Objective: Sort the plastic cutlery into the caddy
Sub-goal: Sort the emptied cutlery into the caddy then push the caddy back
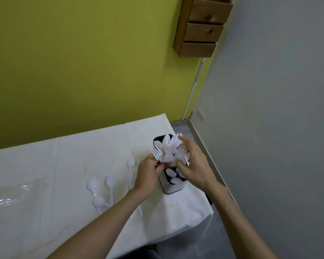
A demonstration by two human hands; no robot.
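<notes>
A black and white caddy stands near the table's right edge, its compartments holding upright white knives, forks and spoons. My left hand pinches a bunch of white plastic forks just left of the caddy's middle compartment, tines up. My right hand hovers over the caddy with fingers spread around the fork heads standing in it; whether it grips them is unclear. Several white spoons lie loose on the tablecloth to the left of the caddy.
A white cloth covers the table, with a clear plastic sheet at its left. The table's right edge drops to a grey floor close by the caddy. A wooden wall rack hangs high in the corner.
</notes>
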